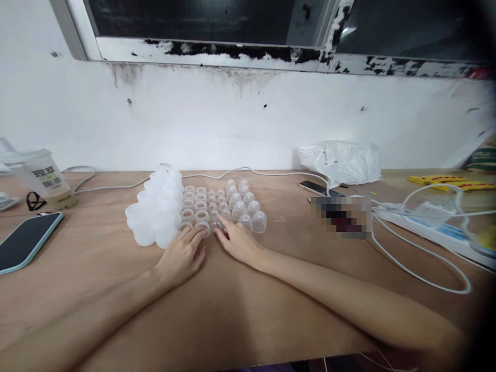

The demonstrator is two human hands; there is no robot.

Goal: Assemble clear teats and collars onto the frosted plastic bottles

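Smartphone at nine o'clock cut by left edge, pixelated object toward three o'clock, front rings at eight o'clock partly under left hand

Far left: clear plastic cup with printed lettering; nearer, black-screened phone in pale blue case. Far right: crumpled white translucent plastic bag by wall; white power strip, nearer, with white cables.
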